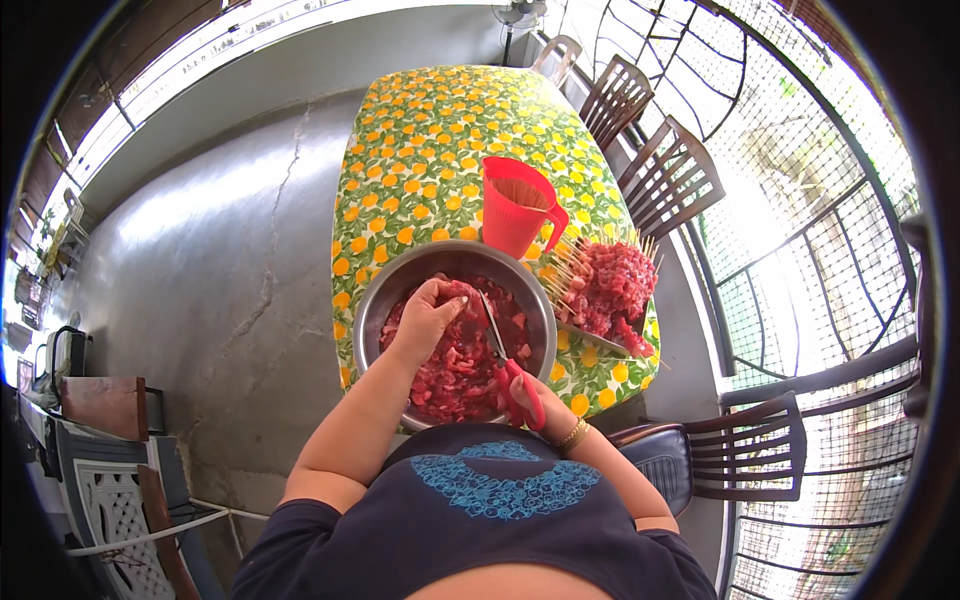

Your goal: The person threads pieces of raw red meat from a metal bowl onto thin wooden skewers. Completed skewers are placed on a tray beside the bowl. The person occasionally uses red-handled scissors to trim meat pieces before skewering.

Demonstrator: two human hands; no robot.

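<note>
A large steel bowl (365,315) of raw red meat pieces (450,379) stands at the near end of the table. Over the bowl, my left hand (430,315) pinches a strip of raw meat (466,292) between thumb and fingers. My right hand (547,409) grips the red handles of a pair of scissors (517,382). Their blades point up and away, beside the held strip; whether they touch it I cannot tell. To the right of the bowl, a heap of skewered raw meat (611,281) lies on a tray (592,339), with the bamboo sticks poking out around it.
Behind the bowl stands a red plastic pitcher (514,214) with thin bamboo sticks inside. A tablecloth with a lemon print (420,150) covers the table. Wooden chairs (671,176) line the right side, and another chair (742,446) is near my right elbow.
</note>
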